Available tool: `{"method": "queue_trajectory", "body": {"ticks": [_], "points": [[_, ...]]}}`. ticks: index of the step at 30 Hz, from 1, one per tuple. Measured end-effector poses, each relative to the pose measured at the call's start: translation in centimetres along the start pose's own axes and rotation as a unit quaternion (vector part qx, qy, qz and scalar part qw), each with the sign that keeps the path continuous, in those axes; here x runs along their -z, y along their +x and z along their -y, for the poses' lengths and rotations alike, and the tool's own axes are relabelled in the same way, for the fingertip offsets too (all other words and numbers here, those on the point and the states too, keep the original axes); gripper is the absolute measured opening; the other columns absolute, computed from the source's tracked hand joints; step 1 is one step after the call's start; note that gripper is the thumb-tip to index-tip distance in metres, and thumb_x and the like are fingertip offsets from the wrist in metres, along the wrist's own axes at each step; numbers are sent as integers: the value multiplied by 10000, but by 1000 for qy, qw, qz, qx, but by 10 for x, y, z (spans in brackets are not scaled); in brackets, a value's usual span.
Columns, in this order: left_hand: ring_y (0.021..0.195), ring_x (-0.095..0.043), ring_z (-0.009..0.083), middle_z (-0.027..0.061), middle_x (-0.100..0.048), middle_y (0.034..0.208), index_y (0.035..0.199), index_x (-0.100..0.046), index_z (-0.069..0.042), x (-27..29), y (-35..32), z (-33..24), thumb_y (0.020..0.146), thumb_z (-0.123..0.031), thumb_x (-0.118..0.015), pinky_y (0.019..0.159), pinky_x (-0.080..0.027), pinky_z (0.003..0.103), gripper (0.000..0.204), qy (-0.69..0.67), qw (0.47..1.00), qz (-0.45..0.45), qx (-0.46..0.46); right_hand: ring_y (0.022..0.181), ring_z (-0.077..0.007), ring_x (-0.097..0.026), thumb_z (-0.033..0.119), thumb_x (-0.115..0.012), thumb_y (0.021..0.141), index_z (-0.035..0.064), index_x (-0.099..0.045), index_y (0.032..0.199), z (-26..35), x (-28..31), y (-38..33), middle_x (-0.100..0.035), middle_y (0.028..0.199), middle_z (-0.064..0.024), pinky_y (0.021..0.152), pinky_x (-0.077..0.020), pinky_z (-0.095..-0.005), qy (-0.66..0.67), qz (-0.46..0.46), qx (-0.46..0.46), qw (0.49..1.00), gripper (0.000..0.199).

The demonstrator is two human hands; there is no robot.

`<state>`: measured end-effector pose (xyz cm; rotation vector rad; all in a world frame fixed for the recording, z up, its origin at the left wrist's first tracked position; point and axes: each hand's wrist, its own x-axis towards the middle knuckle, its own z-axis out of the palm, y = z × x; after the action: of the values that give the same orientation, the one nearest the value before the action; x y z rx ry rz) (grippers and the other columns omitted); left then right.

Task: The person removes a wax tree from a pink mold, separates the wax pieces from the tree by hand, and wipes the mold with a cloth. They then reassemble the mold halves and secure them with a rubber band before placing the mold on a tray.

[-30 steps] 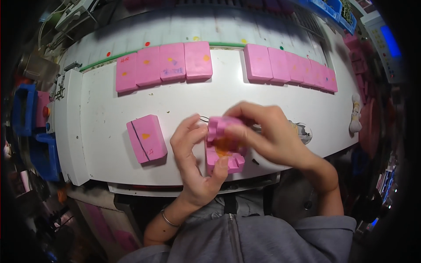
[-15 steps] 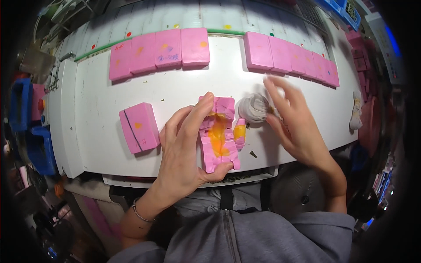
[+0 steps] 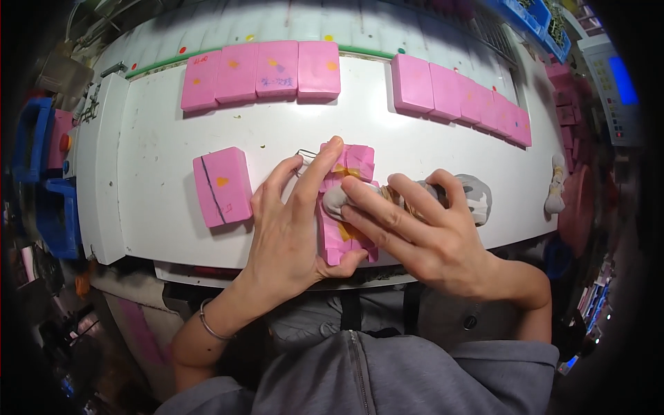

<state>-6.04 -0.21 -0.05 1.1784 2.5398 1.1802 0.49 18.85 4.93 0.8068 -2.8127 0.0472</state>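
Observation:
My left hand is curled around a pink rubber mould piece, with fingers at its far end and thumb at its near end. Yellow patches line the mould's hollow. My right hand grips a grey-white cloth pouch, gathered and bound in the middle. The pouch's rounded end lies against the mould's hollow, while its loose end sticks out beyond my fingers to the right. A thin wire loop shows by my left fingertips. Whatever lies under my right hand is hidden.
On the white table, a pink block with a dark line stands to the left. Two rows of pink blocks line the far side. Blue bins are at far left, and a white cloth bundle lies at the right edge.
My right hand has taken hold of the cloth pouch and brought it left onto the mould. The small pink-and-yellow piece beside the mould is now covered. My left hand keeps its hold.

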Motion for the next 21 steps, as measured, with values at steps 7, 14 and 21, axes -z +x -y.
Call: {"method": "queue_trajectory", "body": {"ticks": [7,14,21], "points": [[1240,-330,353,30,-321,1462,1408,-217,-113,0,-2,0,570,-343,-800,1011,-248,512,1046,0,1000,-3,-3,1015,-227,-530,176,-593,748,50,-626,1148,12,0,-5,-523,1272,-104,765,-410,-420,-6,22,11,1000,421],[1241,-324,356,29,-320,1460,1407,-230,-116,-1,-4,2,568,-339,-794,1009,-254,520,1036,14,1000,-14,-14,1007,-242,-530,163,-587,738,55,-579,1193,10,7,-4,-514,1269,-104,770,-414,-424,31,5,8,999,468],[1234,-329,356,41,-382,1401,1384,-298,-95,6,2,-1,583,-346,-770,1018,-259,505,963,19,1000,-9,-4,993,-227,-516,168,-587,741,57,-596,1184,4,14,5,-517,1266,-96,749,-419,-409,12,-43,-3,999,457]]}}
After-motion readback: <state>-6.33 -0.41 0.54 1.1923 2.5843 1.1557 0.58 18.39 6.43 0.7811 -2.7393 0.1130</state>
